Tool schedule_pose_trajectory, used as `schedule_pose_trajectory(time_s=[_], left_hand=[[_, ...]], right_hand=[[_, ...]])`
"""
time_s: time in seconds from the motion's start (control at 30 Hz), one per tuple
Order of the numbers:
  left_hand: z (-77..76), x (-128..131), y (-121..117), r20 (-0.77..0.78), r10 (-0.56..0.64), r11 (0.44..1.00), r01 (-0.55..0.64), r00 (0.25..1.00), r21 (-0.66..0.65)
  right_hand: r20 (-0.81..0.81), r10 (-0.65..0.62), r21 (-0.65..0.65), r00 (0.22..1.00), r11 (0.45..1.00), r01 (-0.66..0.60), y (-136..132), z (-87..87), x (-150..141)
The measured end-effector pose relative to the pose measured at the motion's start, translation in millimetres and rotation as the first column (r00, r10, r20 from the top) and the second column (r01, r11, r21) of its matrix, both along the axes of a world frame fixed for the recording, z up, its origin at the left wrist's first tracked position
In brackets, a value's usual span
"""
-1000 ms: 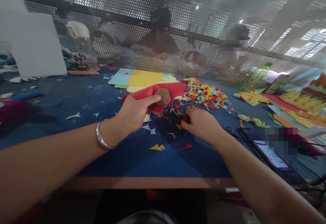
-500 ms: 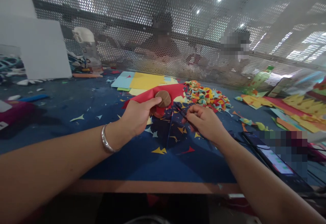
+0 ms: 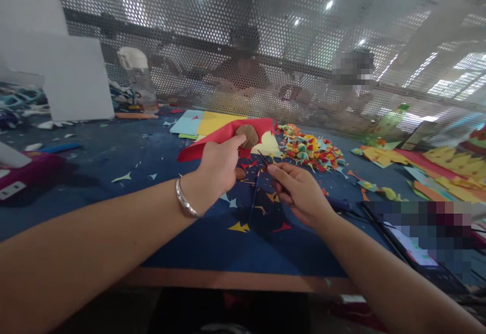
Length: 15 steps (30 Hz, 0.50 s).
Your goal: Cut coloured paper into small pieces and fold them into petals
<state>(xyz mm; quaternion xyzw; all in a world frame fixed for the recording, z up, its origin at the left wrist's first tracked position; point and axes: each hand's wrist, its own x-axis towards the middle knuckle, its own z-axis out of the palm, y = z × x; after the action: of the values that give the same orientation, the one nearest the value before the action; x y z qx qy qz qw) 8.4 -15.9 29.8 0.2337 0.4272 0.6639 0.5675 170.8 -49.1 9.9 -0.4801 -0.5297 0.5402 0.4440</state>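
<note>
My left hand (image 3: 218,167) is closed on a sheet of red paper (image 3: 212,144), with the thumb pressing a round brown disc (image 3: 248,139) flat against it. The paper's right edge has curved cuts. Close by on the right, my right hand (image 3: 299,190) is closed round small dark scissors (image 3: 263,159), whose tips point at the paper but look apart from it. Most of the scissors' handle is hidden in my fingers. Below the red sheet, a second brown round piece (image 3: 240,173) shows partly beside my left hand.
Coloured sheets (image 3: 220,119) lie behind the red paper, beside a heap of small paper pieces (image 3: 315,147). Yellow scraps (image 3: 239,227) litter the blue tabletop. A phone (image 3: 410,243) is at right, a bottle (image 3: 138,78) at back left. People sit behind the perforated screen (image 3: 182,20).
My left hand has turned the red paper and disc slightly and shifted a little right. My right hand has changed its hold on the scissors, with the fingers more extended. The view has tilted slightly.
</note>
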Motion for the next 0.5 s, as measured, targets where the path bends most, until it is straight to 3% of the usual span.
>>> schedule_pose_trajectory(time_s=[0.13, 0.37, 0.5], left_hand=[[9.5, 11.7, -5.5, 0.072, 0.072, 0.996, -0.069, 0.995, -0.047], [1.5, 26.8, -26.2, 0.056, 0.214, 0.975, -0.216, 0.975, 0.044], [-6.9, 35.9, -31.8, 0.024, 0.250, 0.968, -0.251, 0.968, 0.020]], right_hand=[[-0.131, 0.003, -0.031, 0.991, 0.999, -0.007, -4.1, 3.4, -0.7], [-0.188, 0.092, -0.037, 0.978, 0.994, -0.100, -12.7, 4.2, -1.9], [-0.196, 0.076, 0.017, 0.978, 0.997, -0.074, -14.6, 3.0, -3.5]])
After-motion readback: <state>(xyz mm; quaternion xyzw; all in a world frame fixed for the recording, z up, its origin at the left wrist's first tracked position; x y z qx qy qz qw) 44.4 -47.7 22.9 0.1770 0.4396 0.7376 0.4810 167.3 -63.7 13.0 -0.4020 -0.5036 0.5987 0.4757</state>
